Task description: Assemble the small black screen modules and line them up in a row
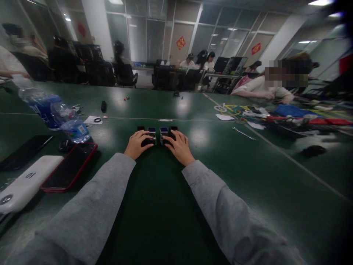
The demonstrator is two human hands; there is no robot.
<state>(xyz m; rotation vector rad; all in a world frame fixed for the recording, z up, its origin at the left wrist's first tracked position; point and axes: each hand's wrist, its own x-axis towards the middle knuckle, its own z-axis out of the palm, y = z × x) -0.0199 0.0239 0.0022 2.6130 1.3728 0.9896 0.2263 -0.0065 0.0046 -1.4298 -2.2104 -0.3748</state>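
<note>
My left hand [137, 143] rests on the green table with its thumb and fingers closed round the edge of a small circuit board with a screen [151, 130]. Mirroring it, my right hand [180, 148] grips a second small circuit board with a screen [163, 130]. The two boards stand side by side, a narrow gap between them. Behind the fingers, a small dark block [141, 128] shows on the left and another dark block [174, 128] on the right. My fingers cover much of both boards.
At left lie a red-cased phone [70, 167], a white power bank [30, 180] and two plastic bottles [74, 127]. A wrench [243, 133] is on the right, before a heap of cables [292, 114]. A person [259, 82] leans at the far right edge.
</note>
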